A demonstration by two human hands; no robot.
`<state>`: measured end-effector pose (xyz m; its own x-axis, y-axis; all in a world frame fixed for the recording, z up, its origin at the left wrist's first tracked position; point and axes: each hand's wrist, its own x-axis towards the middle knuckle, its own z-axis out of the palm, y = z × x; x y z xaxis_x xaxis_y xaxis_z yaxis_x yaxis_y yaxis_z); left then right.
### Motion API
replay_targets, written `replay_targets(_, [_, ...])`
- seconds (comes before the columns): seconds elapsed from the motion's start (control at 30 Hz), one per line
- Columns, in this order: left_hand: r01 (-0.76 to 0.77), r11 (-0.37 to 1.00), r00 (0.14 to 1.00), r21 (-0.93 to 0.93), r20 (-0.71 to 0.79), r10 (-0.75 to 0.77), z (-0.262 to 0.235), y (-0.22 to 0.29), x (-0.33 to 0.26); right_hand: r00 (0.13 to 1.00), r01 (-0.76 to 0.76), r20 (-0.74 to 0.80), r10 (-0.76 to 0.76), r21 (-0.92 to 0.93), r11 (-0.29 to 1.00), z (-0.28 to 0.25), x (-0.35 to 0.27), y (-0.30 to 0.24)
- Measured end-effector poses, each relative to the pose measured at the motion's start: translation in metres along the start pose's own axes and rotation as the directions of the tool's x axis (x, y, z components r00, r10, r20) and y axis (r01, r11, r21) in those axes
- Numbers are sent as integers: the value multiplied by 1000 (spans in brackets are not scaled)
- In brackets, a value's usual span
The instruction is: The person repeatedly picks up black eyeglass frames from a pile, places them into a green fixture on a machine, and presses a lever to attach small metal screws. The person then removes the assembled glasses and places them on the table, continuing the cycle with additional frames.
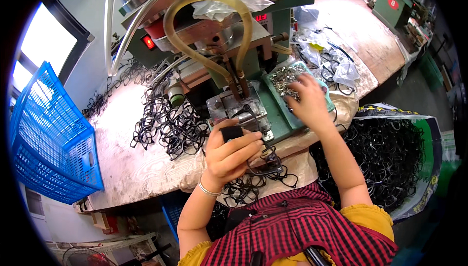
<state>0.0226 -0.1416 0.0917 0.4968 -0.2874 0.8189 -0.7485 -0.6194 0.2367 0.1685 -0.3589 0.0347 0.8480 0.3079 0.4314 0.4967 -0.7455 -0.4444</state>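
My left hand (pixel 228 153) is closed around a black eyeglass frame (pixel 267 169) at the front of a metal jig (pixel 229 108). Part of a black frame reaches up over the jig's block, under two copper-coloured rods. A black band or pad (pixel 231 133) shows at the fingers of that hand. My right hand (pixel 308 98) dips into a green tray (pixel 291 118) on the right of the jig, its fingers curled over a heap of small metal parts (pixel 285 77). Whether a part sits between those fingertips is too small to make out.
A bench machine (pixel 214 37) with a looped tube stands behind the jig. Black eyeglass frames (pixel 170 124) lie piled on its left, others (pixel 243 188) near my apron. A blue crate (pixel 53 139) is far left. A large sack (pixel 380 163) of frames stands right.
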Motion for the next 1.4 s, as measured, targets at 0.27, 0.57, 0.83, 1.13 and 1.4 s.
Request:
replay_targets(0.27, [46, 996, 998, -72, 37, -44, -3, 0, -2, 982, 37, -185, -25, 64, 997, 17, -17, 43])
replay_targets(0.57, [218, 907, 953, 359, -279, -119, -29, 41, -72, 930, -156, -169, 326, 622, 768, 7, -23, 38])
replay_targets(0.83, [479, 505, 863, 718, -281, -419, -113, -3, -38, 878, -106, -159, 452, 856, 507, 34, 5, 26])
replay_targets(1.13, [565, 526, 710, 635, -50, -702, -133, -137, -131, 908, -14, -385, 166, 368, 930, -1, -19, 27])
replay_targets(1.4, [853, 519, 426, -54, -503, -752, -135, -137, -130, 927, 9, -354, 124, 351, 936, -31, -59, 35])
